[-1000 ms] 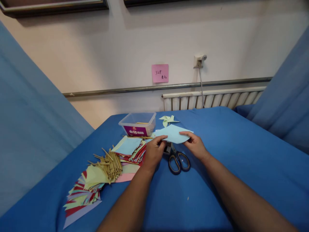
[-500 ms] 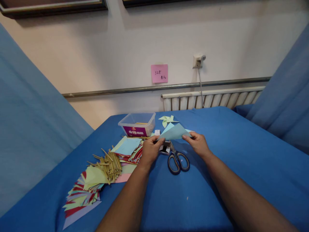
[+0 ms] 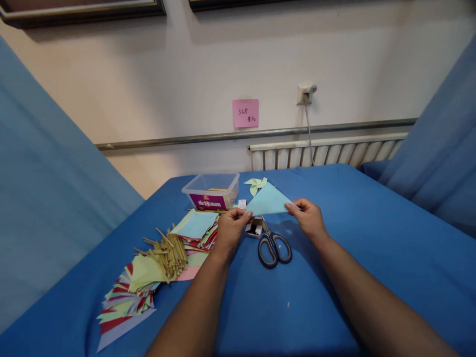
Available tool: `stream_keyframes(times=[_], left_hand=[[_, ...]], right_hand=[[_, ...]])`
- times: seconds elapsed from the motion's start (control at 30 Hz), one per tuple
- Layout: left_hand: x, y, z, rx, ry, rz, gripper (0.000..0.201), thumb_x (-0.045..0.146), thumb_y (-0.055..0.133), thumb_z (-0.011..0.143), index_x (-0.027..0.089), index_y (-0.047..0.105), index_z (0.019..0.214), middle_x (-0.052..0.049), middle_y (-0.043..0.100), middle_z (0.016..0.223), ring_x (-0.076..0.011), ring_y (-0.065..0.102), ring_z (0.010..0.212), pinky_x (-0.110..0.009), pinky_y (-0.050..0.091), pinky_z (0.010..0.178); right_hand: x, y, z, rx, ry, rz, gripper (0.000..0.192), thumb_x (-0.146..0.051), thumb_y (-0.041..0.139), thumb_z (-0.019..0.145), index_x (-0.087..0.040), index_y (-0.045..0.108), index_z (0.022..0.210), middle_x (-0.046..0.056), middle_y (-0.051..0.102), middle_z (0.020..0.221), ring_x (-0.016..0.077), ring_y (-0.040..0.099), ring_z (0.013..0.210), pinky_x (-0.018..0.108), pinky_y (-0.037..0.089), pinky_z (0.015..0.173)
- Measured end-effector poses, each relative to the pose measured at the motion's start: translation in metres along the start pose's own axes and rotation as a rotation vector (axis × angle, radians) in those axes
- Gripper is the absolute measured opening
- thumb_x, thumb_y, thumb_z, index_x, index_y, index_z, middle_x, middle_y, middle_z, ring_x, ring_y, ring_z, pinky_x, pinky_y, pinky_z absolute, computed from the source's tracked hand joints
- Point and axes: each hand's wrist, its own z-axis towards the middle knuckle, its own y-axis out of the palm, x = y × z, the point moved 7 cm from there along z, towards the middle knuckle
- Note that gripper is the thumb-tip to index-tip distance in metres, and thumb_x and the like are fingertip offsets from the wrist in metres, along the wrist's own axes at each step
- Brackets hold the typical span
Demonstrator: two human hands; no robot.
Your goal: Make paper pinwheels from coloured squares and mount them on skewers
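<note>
Head view: a blue surface carries a fan of coloured paper, a stick bundle, a clear tub, scissors and a small pinwheel. Over the scissors, the left hand and right hand each pinch a base corner of a pale blue paper, folded into a triangle, apex up. The step looks like a diagonal fold; creasing it calls for aligned edges.

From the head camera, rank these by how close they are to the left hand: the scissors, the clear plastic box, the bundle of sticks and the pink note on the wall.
From the left hand:
1. Scissors, just to its right on the blue cloth.
2. Clear plastic box, behind the hand, and the bundle of sticks, to its left: too close to call.
3. Pink note, far back on the wall.
</note>
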Motion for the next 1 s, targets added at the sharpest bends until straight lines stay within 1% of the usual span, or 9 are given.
stream_keyframes(times=[0.13, 0.2, 0.3, 0.37, 0.47, 0.6, 0.67, 0.8, 1.0], left_hand=[[0.000, -0.005, 0.002, 0.051, 0.045, 0.045, 0.029, 0.035, 0.079, 0.061, 0.015, 0.061, 0.071, -0.001, 0.066, 0.066, -0.0150, 0.062, 0.063, -0.026, 0.048, 0.063], [0.003, -0.006, 0.002, 0.064, 0.063, 0.051, 0.032, 0.031, 0.079, 0.061, 0.014, 0.063, 0.083, -0.002, 0.068, 0.074, -0.0157, 0.064, 0.069, -0.026, 0.049, 0.064], [0.010, -0.002, 0.000, -0.015, 0.067, 0.076, 0.052, 0.030, 0.077, 0.064, 0.015, 0.062, 0.111, -0.006, 0.071, 0.090, -0.0191, 0.067, 0.081, -0.029, 0.051, 0.071], [0.017, 0.001, -0.002, -0.070, 0.085, 0.136, 0.053, 0.034, 0.076, 0.067, 0.015, 0.064, 0.115, -0.009, 0.071, 0.098, -0.0220, 0.066, 0.089, -0.032, 0.051, 0.077], [0.027, 0.001, -0.007, -0.091, 0.145, 0.205, 0.045, 0.037, 0.077, 0.067, 0.016, 0.070, 0.107, -0.011, 0.071, 0.105, -0.0249, 0.065, 0.096, -0.034, 0.050, 0.081], [0.027, 0.010, -0.012, -0.192, 0.107, 0.189, 0.035, 0.041, 0.072, 0.071, 0.015, 0.071, 0.095, -0.007, 0.072, 0.088, -0.0206, 0.065, 0.076, -0.029, 0.050, 0.066], [0.026, 0.011, -0.014, -0.170, 0.086, 0.192, 0.031, 0.042, 0.071, 0.071, 0.014, 0.071, 0.086, -0.005, 0.070, 0.079, -0.0174, 0.061, 0.068, -0.027, 0.047, 0.060], [0.026, 0.011, -0.017, -0.123, 0.075, 0.180, 0.027, 0.041, 0.070, 0.071, 0.014, 0.068, 0.077, -0.001, 0.064, 0.069, -0.0133, 0.054, 0.060, -0.024, 0.041, 0.055], [0.024, 0.014, -0.017, -0.138, 0.054, 0.162, 0.028, 0.041, 0.072, 0.068, 0.014, 0.070, 0.075, 0.000, 0.062, 0.066, -0.0123, 0.051, 0.058, -0.023, 0.038, 0.053]], right_hand=[[-0.004, -0.001, -0.002, 0.050, -0.039, -0.021, 0.036, -0.053, 0.073, 0.070, -0.020, 0.058, 0.065, -0.002, 0.058, 0.060, 0.0146, 0.050, 0.058, 0.028, 0.040, 0.059], [-0.007, -0.001, -0.003, 0.048, -0.072, -0.021, 0.034, -0.050, 0.073, 0.071, -0.021, 0.056, 0.066, -0.002, 0.058, 0.062, 0.0152, 0.052, 0.060, 0.028, 0.041, 0.061], [-0.011, 0.003, -0.006, -0.006, -0.115, -0.027, 0.030, -0.046, 0.073, 0.073, -0.022, 0.056, 0.069, -0.001, 0.059, 0.065, 0.0162, 0.054, 0.063, 0.029, 0.043, 0.064], [-0.016, 0.008, -0.010, -0.068, -0.140, -0.039, 0.027, -0.044, 0.072, 0.074, -0.022, 0.058, 0.070, 0.000, 0.061, 0.067, 0.0172, 0.056, 0.066, 0.030, 0.044, 0.066], [-0.023, 0.015, -0.017, -0.159, -0.181, -0.069, 0.022, -0.041, 0.071, 0.075, -0.022, 0.060, 0.071, 0.001, 0.065, 0.072, 0.0189, 0.059, 0.072, 0.031, 0.046, 0.070], [-0.031, 0.018, -0.024, -0.202, -0.228, -0.089, 0.018, -0.038, 0.070, 0.076, -0.023, 0.061, 0.072, 0.001, 0.068, 0.076, 0.0199, 0.061, 0.076, 0.032, 0.046, 0.073], [-0.032, 0.018, -0.026, -0.193, -0.238, -0.095, 0.017, -0.037, 0.070, 0.076, -0.023, 0.061, 0.073, 0.002, 0.068, 0.078, 0.0199, 0.061, 0.077, 0.032, 0.046, 0.074], [-0.030, 0.016, -0.026, -0.173, -0.233, -0.117, 0.018, -0.037, 0.070, 0.076, -0.023, 0.061, 0.073, 0.002, 0.068, 0.079, 0.0200, 0.062, 0.077, 0.032, 0.046, 0.074], [-0.034, 0.017, -0.027, -0.201, -0.245, -0.191, 0.019, -0.040, 0.069, 0.077, -0.022, 0.062, 0.074, 0.001, 0.066, 0.075, 0.0190, 0.060, 0.073, 0.032, 0.046, 0.072]])
